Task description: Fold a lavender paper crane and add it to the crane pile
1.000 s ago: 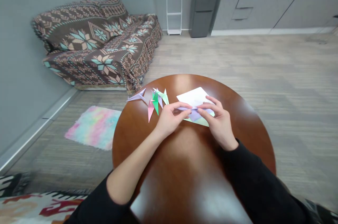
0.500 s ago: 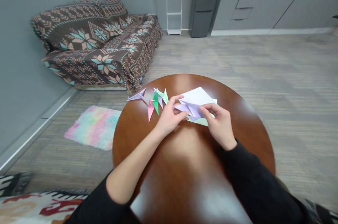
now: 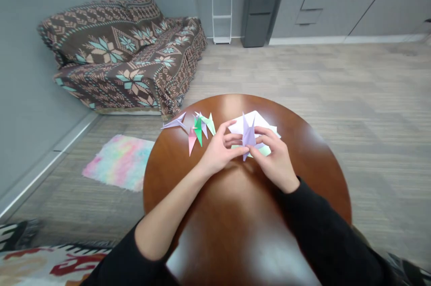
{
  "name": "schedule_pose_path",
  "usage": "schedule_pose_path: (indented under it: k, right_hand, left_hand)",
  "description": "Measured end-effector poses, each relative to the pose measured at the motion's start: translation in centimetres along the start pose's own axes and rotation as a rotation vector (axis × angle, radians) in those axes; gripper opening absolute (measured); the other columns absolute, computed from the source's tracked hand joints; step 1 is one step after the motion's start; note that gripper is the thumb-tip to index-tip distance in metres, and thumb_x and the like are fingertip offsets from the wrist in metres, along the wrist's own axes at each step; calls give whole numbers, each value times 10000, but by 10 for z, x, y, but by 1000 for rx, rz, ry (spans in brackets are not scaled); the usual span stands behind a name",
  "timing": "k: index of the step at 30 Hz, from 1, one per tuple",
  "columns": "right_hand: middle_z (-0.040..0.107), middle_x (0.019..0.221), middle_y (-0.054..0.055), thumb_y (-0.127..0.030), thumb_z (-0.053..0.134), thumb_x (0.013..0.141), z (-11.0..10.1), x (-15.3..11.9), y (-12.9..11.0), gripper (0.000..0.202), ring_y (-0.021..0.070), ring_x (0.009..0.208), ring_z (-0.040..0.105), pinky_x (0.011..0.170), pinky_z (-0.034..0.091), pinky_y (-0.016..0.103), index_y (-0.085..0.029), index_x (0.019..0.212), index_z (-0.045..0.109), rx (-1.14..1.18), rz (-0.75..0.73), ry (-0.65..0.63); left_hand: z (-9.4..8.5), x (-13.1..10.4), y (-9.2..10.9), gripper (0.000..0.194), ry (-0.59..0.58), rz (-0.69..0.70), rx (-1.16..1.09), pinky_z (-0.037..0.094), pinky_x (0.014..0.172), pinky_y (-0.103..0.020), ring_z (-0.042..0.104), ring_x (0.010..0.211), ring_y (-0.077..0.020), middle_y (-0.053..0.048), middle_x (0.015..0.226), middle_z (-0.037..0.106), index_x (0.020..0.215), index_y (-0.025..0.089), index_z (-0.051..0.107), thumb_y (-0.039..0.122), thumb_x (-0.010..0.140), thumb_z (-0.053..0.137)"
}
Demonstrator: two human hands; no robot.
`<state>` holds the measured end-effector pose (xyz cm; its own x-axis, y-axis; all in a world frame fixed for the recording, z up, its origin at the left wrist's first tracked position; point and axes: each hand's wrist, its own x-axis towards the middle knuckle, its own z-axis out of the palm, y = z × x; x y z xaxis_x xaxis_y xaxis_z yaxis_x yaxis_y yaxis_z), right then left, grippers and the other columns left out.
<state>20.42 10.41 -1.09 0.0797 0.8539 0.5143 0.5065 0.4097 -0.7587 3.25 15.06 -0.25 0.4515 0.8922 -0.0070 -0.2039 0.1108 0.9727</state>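
Between my two hands stands a lilac folded paper [image 3: 248, 135], its narrow points up and one point down. My left hand [image 3: 220, 149] pinches its lower part from the left, thumb in front. From the right, my right hand [image 3: 274, 156] grips the same piece, its thumb meeting the left one. Behind and under it lie white and pale green paper sheets [image 3: 266, 120], partly covered by my fingers. Left of my left hand rest several folded paper cranes: a green one [image 3: 198, 131], a pink one [image 3: 192, 138], a pale green one [image 3: 209, 123] and lilac ones [image 3: 175, 122].
Everything lies on a round brown wooden table [image 3: 232, 223]. Beyond it stand a sofa [image 3: 134, 57] under a patterned cover and grey kitchen cabinets [image 3: 336, 14]. A fluffy pastel rug [image 3: 119, 162] lies on the floor at left.
The lilac paper was spread flatter and wider between my hands; now it is narrow and upright, points up. My hands have come closer together. The cranes have stayed put.
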Motion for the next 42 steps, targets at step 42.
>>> schedule_pose_path:
  k: [42]
  right_hand:
    - [740, 1162, 87, -182, 673, 884, 2, -2, 1, 59, 254, 1137, 680, 1009, 495, 408, -220, 898, 716, 49, 9, -83]
  left_hand:
    - [-5, 4, -6, 118, -59, 124, 241, 510, 811, -270, 682, 826, -169, -48, 884, 733, 898, 139, 676, 250, 859, 683]
